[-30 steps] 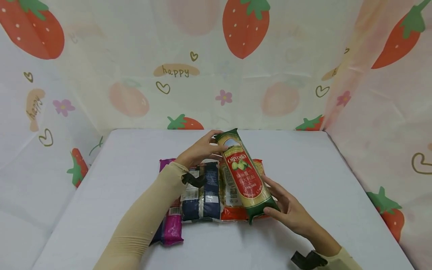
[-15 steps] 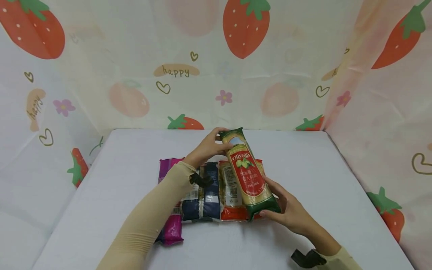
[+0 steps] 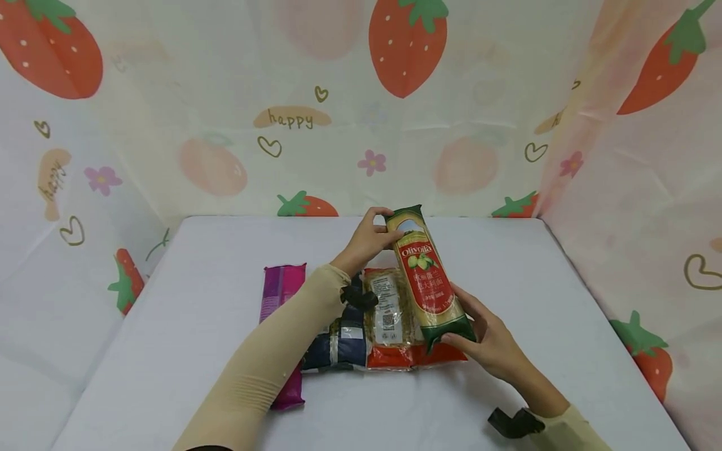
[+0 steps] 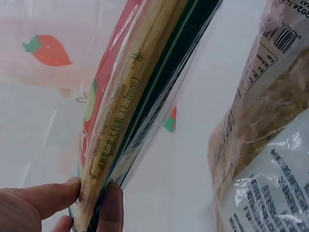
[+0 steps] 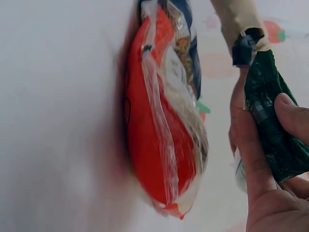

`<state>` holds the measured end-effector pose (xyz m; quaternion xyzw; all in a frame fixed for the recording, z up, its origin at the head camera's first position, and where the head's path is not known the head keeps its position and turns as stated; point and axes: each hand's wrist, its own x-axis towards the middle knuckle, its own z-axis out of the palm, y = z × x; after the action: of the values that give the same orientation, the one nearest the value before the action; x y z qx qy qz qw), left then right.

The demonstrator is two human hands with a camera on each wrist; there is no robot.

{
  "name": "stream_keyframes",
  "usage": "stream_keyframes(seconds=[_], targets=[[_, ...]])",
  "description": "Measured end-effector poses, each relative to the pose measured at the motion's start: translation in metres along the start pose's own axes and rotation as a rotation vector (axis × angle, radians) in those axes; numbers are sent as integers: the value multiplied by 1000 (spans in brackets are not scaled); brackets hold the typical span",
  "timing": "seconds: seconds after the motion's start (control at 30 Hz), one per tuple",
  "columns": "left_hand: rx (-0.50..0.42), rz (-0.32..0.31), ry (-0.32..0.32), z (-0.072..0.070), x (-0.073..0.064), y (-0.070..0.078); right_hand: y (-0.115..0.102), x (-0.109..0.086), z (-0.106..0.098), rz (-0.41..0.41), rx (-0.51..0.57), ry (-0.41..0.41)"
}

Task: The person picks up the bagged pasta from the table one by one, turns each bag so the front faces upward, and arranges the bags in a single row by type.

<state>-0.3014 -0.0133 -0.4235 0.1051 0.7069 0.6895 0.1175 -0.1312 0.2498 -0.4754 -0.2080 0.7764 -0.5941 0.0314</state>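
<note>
Both hands hold a long green, gold and red packet of spaghetti (image 3: 427,279), tilted with its top leaning left, above the other bags. My left hand (image 3: 366,241) pinches its upper end; in the left wrist view the thumb (image 4: 55,195) lies on one face and fingers on the other. At the lower green end, my right hand (image 3: 493,341) grips with thumb and fingers, also seen in the right wrist view around the green end (image 5: 270,121). Beneath the packet lies a red and clear bag (image 3: 389,313), partly covered.
A dark blue bag (image 3: 344,347) lies left of the red one, partly hidden by the left arm. Further left is a purple and magenta packet (image 3: 282,291). All rest on a white table (image 3: 225,263) before a strawberry-printed cloth (image 3: 338,169).
The spaghetti packet has moved right and slightly up and away in both hands. The left arm has shifted right with it, uncovering more of the purple packet and the red bag.
</note>
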Motion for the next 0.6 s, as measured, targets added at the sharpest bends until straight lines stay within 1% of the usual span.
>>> stream_keyframes(seconds=[0.1,0.2,0.43,0.47,0.6], targets=[[3,0,7,7,4,-3,2,0,-4,10,-18,12],[12,1,-7,15,7,-6,4,-1,-9,30,-46,38],[-42,-16,-41,30,19,-13,8,-2,-18,82,-80,93],[-38,-16,-45,32,20,-14,8,-2,-20,91,-85,99],[-84,-22,-90,39,26,-18,11,-3,-24,122,-95,118]])
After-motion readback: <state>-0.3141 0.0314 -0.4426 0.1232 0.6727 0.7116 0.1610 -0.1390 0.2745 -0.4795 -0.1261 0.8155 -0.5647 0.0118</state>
